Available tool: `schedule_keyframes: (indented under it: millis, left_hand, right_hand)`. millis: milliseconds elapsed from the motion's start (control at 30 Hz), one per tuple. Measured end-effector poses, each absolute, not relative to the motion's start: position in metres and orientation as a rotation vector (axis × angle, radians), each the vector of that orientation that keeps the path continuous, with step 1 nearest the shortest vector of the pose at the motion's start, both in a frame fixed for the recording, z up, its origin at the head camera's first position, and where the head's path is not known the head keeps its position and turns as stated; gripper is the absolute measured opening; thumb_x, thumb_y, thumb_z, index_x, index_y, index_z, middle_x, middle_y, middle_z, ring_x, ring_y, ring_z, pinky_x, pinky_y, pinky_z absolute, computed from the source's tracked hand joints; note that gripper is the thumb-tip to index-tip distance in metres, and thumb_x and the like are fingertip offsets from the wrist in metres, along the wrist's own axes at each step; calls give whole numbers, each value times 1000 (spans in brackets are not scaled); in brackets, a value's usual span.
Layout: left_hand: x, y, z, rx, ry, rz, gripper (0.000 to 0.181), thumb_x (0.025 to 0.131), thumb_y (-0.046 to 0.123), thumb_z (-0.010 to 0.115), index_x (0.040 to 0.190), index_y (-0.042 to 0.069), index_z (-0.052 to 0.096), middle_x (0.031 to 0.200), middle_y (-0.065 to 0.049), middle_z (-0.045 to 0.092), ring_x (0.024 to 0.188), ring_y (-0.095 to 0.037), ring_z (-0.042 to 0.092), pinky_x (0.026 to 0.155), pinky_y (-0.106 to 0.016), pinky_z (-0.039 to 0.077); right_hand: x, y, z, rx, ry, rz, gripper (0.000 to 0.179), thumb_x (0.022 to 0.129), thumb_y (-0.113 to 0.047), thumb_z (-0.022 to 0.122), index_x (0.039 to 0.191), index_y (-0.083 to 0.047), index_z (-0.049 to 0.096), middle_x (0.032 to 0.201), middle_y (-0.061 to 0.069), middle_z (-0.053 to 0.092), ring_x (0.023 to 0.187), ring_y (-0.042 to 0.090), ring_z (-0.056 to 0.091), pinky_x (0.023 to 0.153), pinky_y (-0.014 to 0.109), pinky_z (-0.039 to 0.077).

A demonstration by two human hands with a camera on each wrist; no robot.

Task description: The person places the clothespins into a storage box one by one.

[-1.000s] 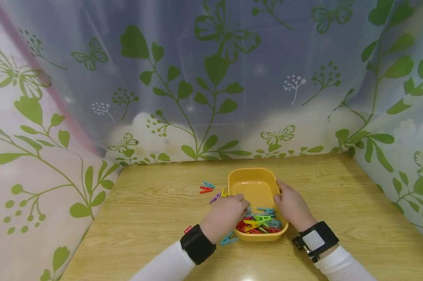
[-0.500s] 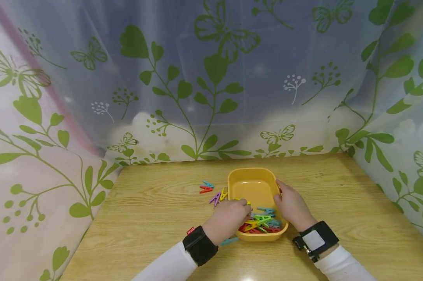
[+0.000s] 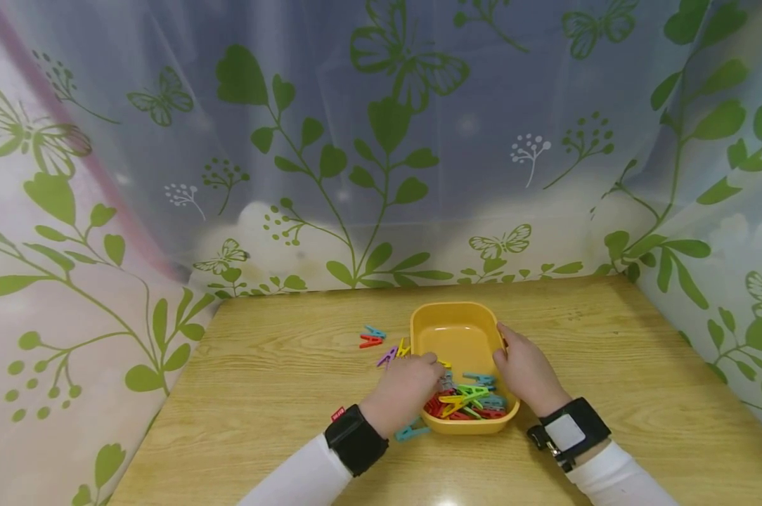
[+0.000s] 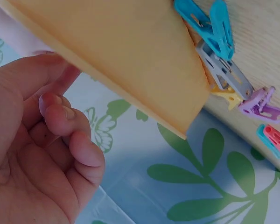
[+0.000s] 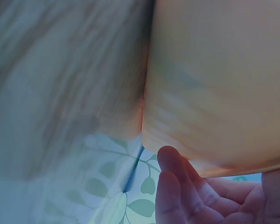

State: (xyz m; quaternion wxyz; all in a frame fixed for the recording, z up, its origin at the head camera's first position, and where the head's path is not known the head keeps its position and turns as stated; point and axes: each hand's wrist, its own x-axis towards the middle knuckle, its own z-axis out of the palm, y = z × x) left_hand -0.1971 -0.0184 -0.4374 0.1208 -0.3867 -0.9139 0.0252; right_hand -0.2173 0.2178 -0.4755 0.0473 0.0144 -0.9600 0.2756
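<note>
A yellow plastic tub (image 3: 455, 343) stands on the table, with a pile of coloured clothespins (image 3: 463, 402) at its near end. My left hand (image 3: 401, 393) reaches over the tub's left rim, its fingers at the pile beside a grey clothespin (image 3: 447, 380). In the left wrist view, thumb and index finger pass behind the tub wall (image 4: 116, 56) while the other fingers curl outside; I cannot tell whether the hidden fingertips pinch a clothespin. My right hand (image 3: 531, 369) grips the right rim, thumb inside and fingers (image 5: 170, 161) along the outer wall.
Left of the tub lie blue (image 3: 375, 332), red (image 3: 370, 341), purple (image 3: 386, 356) and yellow (image 3: 403, 347) clothespins. Another blue clothespin (image 3: 411, 431) lies by the near left corner. A patterned curtain (image 3: 318, 239) borders the wooden table (image 3: 280, 365).
My left hand dips slightly right and nearer, then shifts back left over the rim. A bit of yellow shows by its fingertips in the later frames. The right hand and tub stay put.
</note>
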Motion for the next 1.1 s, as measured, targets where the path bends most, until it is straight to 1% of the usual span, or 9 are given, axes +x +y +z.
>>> schedule_keyframes:
  millis: [100,300,433,633,833,900,1000,1067,1100]
  left_hand:
    - [-200,-24,-434,-1099,-2679,21,6,98,24,73,100,19,74,88,7,64,74,-6,63,65,-22,50]
    - [-209,-40,-433,-1081,-2683,-111,8,98,16,72,105,14,72,96,3,67,82,-11,64,73,-23,52]
    - [-214,-53,-434,-1043,-2683,-229,6,97,14,72,102,12,70,92,1,65,78,-12,62,68,-22,50]
    - [-217,-68,-441,-942,-2647,-212,8,95,19,75,94,12,71,84,2,63,73,-12,62,63,-24,50]
    - [-214,-74,-450,-942,-2663,-116,11,92,20,78,86,15,71,82,4,66,70,-9,61,60,-20,47]
    - [-212,-74,-451,-959,-2688,-105,13,92,20,78,83,16,70,86,4,71,74,-10,66,58,-19,44]
    - [-208,-73,-453,-960,-2747,-126,17,92,21,78,79,17,68,88,2,74,70,-10,65,55,-20,40]
    - [-206,-72,-455,-945,-2792,-149,20,92,25,78,78,18,66,85,3,72,66,-8,62,55,-21,40]
    - [-205,-72,-456,-935,-2821,-161,22,92,26,78,77,18,65,83,5,68,62,-7,56,55,-22,40]
  right_hand:
    - [-217,218,-475,42,-2933,845,56,105,-12,51,154,11,35,144,33,54,98,29,61,77,37,51]
    - [-216,217,-475,40,-2939,851,57,105,-12,51,154,11,34,144,33,54,97,29,61,74,34,50]
    - [-215,217,-473,39,-2942,860,57,105,-12,50,154,11,34,144,34,53,98,29,61,73,34,50]
    - [-215,216,-471,44,-2935,850,56,105,-11,51,154,11,35,144,34,53,99,30,61,75,35,50]
    - [-214,217,-471,47,-2933,851,56,105,-11,50,153,12,35,144,34,53,102,31,61,78,38,53]
    - [-214,217,-471,45,-2932,852,55,105,-12,50,153,11,35,143,34,54,102,31,61,80,39,54]
    - [-214,217,-471,44,-2933,862,56,105,-12,50,153,11,35,143,34,54,99,30,61,74,36,53]
    - [-214,216,-471,44,-2936,863,56,105,-11,50,153,12,35,143,35,54,97,29,61,68,33,49]
    - [-214,216,-471,43,-2937,865,56,105,-11,50,153,12,35,143,35,54,94,28,61,65,31,48]
